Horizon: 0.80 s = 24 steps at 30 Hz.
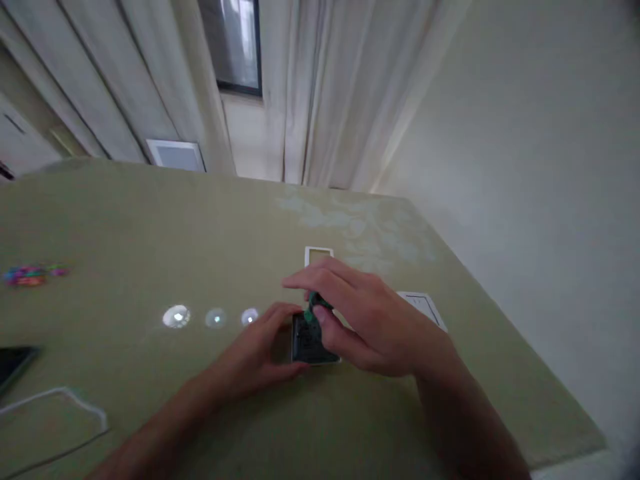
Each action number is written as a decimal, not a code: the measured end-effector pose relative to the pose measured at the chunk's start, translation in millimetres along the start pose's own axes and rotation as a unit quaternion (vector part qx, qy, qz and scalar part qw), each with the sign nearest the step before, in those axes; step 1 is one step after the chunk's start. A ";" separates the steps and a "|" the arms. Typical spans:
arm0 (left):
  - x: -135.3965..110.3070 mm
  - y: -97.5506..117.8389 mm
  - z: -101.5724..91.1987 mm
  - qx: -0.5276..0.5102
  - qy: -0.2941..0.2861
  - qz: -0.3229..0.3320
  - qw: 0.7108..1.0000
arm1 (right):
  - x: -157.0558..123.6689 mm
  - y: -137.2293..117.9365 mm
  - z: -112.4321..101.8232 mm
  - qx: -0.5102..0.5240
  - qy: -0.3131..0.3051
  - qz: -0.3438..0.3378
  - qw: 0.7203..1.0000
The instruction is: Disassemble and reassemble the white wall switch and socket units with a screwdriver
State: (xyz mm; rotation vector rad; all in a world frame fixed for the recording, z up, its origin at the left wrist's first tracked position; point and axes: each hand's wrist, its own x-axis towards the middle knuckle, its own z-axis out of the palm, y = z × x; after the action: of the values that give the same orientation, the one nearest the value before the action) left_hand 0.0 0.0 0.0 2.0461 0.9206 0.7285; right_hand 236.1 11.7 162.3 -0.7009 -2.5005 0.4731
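Note:
A small dark square device (pixel 307 345) with a thin pale rim lies on the table in front of me. My left hand (pixel 260 350) grips it from the left side, fingers at its far edge and thumb at its near edge. Over its upper part, my right hand (pixel 367 317) pinches a small green-and-black tool (pixel 316 304); its working end is too blurred to name. Just beyond my right fingers lies a white rectangular frame (pixel 307 257), partly covered by the hand. To the right, a white flat plate (pixel 425 308) with a dark outline is partly hidden behind my right wrist.
The pale green table (pixel 150 233) runs along a white wall (pixel 550 167) at right, with curtains (pixel 345 87) behind. On the left are a small colourful heap (pixel 33 275), a dark flat-screened object (pixel 15 365) and a white cable (pixel 70 393). Light spots shine on the tabletop.

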 end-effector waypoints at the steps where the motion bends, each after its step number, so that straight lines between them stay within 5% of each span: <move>1: 0.4 -0.6 -0.2 0.001 0.003 0.009 1.000 | -0.4 -0.2 0.4 0.022 -0.008 -0.003 1.000; 4: 1.2 -1.4 -0.6 0.001 0.004 0.021 1.000 | -0.7 -0.6 2.6 0.026 -0.009 -0.005 1.000; 10: 0.2 -0.8 0.8 0.002 0.013 0.014 1.000 | 1.5 -1.5 8.6 -0.145 0.055 0.009 0.988; 24: 1.7 5.3 -3.4 -0.024 -0.008 -0.009 1.000 | -1.0 -3.4 3.5 -0.050 0.051 0.018 0.997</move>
State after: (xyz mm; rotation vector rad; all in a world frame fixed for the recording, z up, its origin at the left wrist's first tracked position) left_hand 0.4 0.4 6.5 1.9962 0.9033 0.7171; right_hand 233.7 7.7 160.6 -0.7897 -2.4318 0.3188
